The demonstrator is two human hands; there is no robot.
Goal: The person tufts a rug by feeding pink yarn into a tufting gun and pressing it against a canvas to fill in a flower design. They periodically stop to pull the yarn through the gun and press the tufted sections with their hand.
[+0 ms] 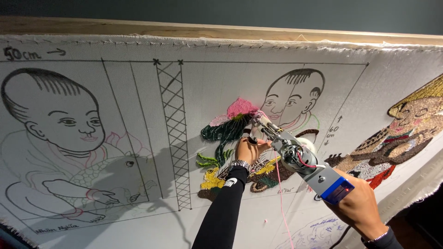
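Centrally, on a stretched white woven cloth (207, 50) inked with figures, the left hand (249, 150) curls its fingers around the front grip of a grey metal tufting gun (295, 157). At four o'clock, the right hand (357, 207) clasps its blue handle; the needle tip meets fuzzy pink tufting (240, 108).

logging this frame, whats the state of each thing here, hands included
tufting gun: tip pressed to the cloth at the pink patch
pink yarn: hangs loose below the gun
backing cloth: stretched on the wooden frame, partly tufted
left hand: steadies the gun's front
right hand: grips the gun's rear
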